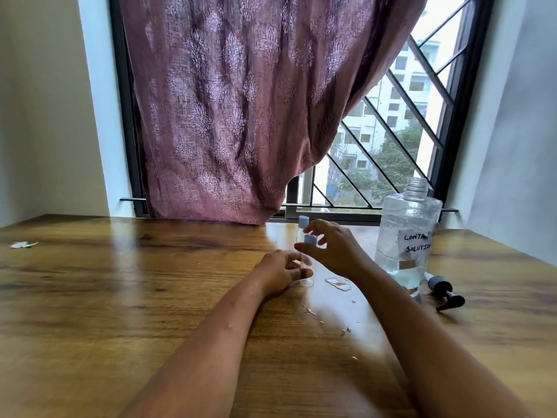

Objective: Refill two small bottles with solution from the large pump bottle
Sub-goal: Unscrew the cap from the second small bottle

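Note:
A small clear bottle [305,277] stands on the wooden table [120,297], and my left hand [278,274] grips its body. My right hand [331,248] pinches the blue cap [309,239] at the top of that bottle. Behind my fingers stands a second small bottle with a blue cap [303,220], mostly hidden. The large clear bottle [407,236], labelled in handwriting, stands to the right with its neck uncovered. Its dark pump head [444,292] lies on the table beside it.
A puddle of spilled liquid [339,283] and several drops lie on the table just right of the small bottle. A white scrap [22,244] lies at the far left. A patterned curtain [241,116] and a barred window are behind the table.

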